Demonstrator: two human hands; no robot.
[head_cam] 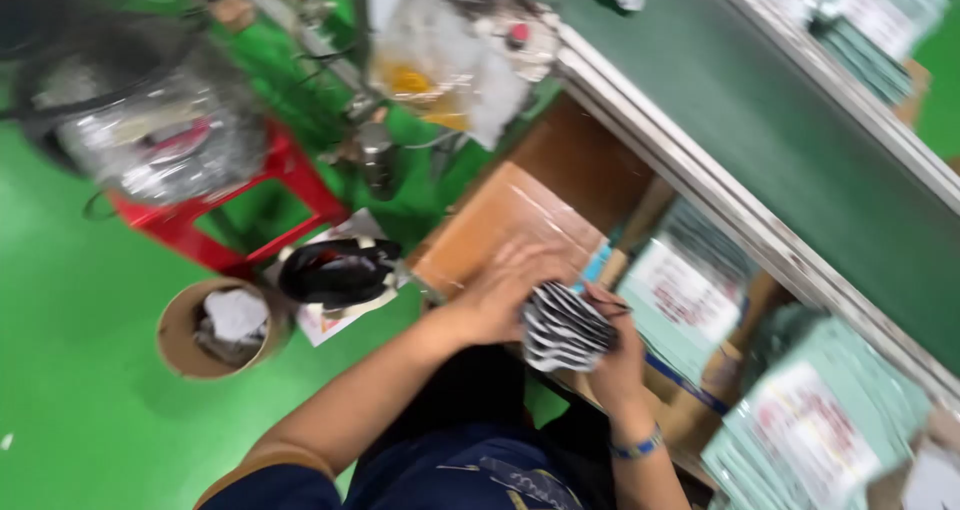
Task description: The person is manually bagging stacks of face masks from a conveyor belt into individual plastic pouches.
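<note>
the person's left hand (500, 295) and right hand (610, 355) close together on a fanned stack of thin black-and-white pieces (562, 327), held just above the near edge of the brown counter (500, 220). the left hand's grip wraps the stack from the left side; the right hand's grip pinches its right edge, fingers narrow, a blue band on the wrist. the picture is blurred, so what kind of pieces these are cannot be told.

the likeliest slip, as a judgement: the pieces look thin, smooth and loosely layered, splayed like a fan rather than squared up, so uneven pressure could let some slide out and drop toward the green floor (80, 370). the stack also overhangs the counter edge, which gives no support beneath it.

the counter surface looks like flat brown board under a glossy clear film. to the right stand upright teal packets with white labels (690, 290), flat and stiff-looking. left on the floor sit a round cardboard bin (180, 345) with crumpled white scraps, a red stool (290, 170) carrying a shiny crinkled plastic bundle, and a black glossy heap (335, 270) on paper. a dark green conveyor belt (760, 100) runs beyond the counter.
</note>
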